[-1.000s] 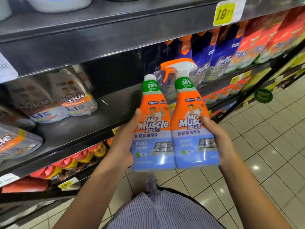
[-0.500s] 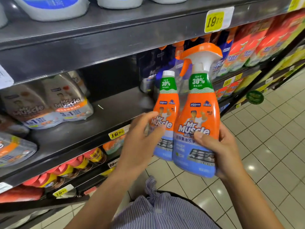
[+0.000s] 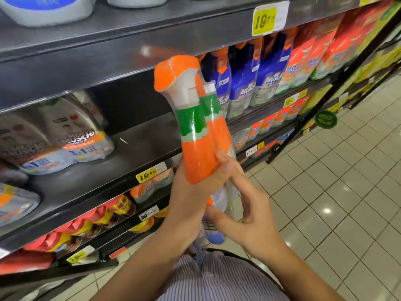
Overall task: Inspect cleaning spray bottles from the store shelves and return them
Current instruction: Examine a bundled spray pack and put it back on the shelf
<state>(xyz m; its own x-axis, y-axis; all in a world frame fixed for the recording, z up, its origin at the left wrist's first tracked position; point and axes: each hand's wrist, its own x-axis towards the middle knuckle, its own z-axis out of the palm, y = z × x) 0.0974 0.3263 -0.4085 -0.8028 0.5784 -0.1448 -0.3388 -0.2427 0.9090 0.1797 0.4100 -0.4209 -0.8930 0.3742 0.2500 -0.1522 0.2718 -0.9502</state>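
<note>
Before a dark store shelf, a person holds a shrink-wrapped twin pack of spray bottles upright, turned edge-on so its labels face away. The left hand is wrapped firmly around the orange middle of the pack. The right hand rests at the lower end, thumb under the blue base, fingers spread and only loosely touching, so whether it truly grips cannot be told. This looks like the inspecting step, with the pack being rotated for another side. Returning it would call for lifting it toward the bare stretch of shelf just left of the pack and setting it down standing. Further left on that shelf lie grey refill pouches; to the right of the pack stand blue spray bottles and red-orange packs. Above, the upper shelf edge with its yellow price tag hangs low, so the orange trigger head may catch it.
</note>
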